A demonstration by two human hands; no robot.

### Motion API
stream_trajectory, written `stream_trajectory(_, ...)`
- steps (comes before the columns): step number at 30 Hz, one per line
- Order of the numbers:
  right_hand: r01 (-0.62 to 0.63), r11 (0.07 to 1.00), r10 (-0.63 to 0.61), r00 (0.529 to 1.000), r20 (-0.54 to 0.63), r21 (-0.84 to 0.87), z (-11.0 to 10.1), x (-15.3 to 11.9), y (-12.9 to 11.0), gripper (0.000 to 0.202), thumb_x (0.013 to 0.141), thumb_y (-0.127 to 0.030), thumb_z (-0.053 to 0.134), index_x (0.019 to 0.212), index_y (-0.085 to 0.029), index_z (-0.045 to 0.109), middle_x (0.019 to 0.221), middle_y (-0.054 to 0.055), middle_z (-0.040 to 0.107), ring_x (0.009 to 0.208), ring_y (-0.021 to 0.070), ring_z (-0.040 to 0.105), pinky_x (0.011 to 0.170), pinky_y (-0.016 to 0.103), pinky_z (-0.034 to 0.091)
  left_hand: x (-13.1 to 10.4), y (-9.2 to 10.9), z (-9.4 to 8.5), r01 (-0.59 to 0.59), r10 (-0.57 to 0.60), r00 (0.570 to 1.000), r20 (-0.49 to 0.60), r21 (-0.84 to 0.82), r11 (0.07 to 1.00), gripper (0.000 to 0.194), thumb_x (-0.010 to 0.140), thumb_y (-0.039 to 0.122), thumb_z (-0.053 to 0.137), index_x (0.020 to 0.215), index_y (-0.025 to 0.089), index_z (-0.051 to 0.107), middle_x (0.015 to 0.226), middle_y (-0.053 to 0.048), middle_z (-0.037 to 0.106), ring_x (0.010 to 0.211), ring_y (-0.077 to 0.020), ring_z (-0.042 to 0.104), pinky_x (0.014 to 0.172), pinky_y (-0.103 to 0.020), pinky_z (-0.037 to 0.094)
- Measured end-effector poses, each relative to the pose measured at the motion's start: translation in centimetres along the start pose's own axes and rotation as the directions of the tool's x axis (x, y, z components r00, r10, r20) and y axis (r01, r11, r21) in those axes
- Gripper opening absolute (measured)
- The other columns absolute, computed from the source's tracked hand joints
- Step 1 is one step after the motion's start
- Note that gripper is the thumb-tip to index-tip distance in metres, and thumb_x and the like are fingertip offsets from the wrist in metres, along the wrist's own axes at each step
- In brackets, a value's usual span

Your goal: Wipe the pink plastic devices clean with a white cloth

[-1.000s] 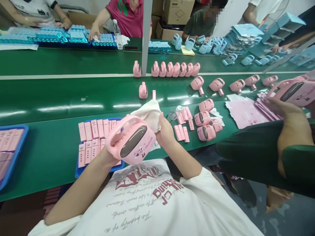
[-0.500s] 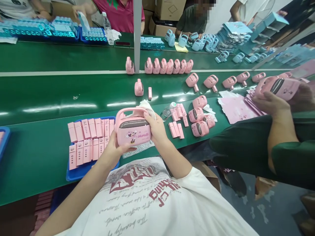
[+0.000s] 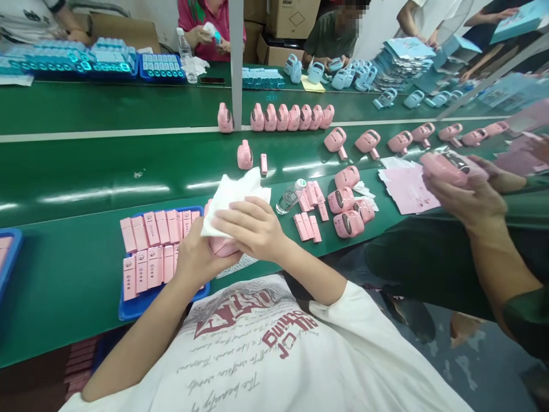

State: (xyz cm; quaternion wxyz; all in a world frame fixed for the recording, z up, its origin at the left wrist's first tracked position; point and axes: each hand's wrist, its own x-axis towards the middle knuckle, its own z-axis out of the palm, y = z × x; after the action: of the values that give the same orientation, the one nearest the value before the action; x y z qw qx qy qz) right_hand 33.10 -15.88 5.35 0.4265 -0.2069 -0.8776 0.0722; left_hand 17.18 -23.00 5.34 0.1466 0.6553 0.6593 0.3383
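A pink portable speaker with a rounded body is up in front of my chest, mostly hidden by my hands and a white tissue. My left hand is closed around its left side and underside. Over its face lies the tissue, crumpled and spread. My right hand presses that tissue on the speaker, fingers together and pointing left. Just left of my left hand, a blue tray holds rows of pink microphone-like sticks. A clear plastic bottle lies tilted right of the tissue.
Several pink speakers and loose sticks are on the green bench to the right. Beyond, a pink speaker stands on the belt, with a row behind it. A co-worker's hands hold another speaker at right. A metal post rises opposite.
The speaker has turned so its printed front no longer shows. My right hand has moved from its right edge onto its face, spreading the tissue there. The co-worker's speaker has shifted left.
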Motion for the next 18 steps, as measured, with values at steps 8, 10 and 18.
stream_trajectory(8,-0.095,0.962,0.138,0.978,0.158,-0.257,0.2,-1.7,-0.2,0.04,0.098,-0.039,0.036,0.126,-0.022,0.058,0.138,0.004,0.056,0.141,0.0182,0.033,0.118,0.041,0.027,0.9,-1.9,0.3,0.024,-0.022,1.0,0.014,-0.157,0.987,0.065,0.065,0.05,0.074,0.12,0.024,0.053,0.114,-0.011,0.063,0.103,-0.036,0.062,0.082,-0.052,0.053)
stream_trajectory(10,-0.131,0.937,0.205,0.957,0.204,-0.325,0.4,-1.9,-0.7,0.039,0.099,-0.034,0.038,0.128,-0.018,0.057,0.139,0.005,0.055,0.143,0.0167,0.03,0.119,0.038,0.025,1.4,-2.4,0.6,0.046,-0.041,0.999,0.031,-0.173,0.984,0.066,0.066,0.05,0.073,0.124,0.029,0.051,0.119,-0.009,0.061,0.104,-0.0367,0.062,0.078,-0.052,0.055)
stream_trajectory(18,-0.487,0.831,0.524,0.847,0.084,-0.268,0.7,-2.0,-1.3,0.049,0.091,-0.05,0.048,0.119,-0.013,0.061,0.121,0.012,0.065,0.119,0.022,0.056,0.108,0.033,0.042,1.6,0.1,1.7,0.04,-0.036,0.999,0.037,-0.125,0.991,0.072,0.061,0.057,0.074,0.127,0.044,0.046,0.128,0.002,0.054,0.12,-0.0393,0.051,0.101,-0.057,0.043)
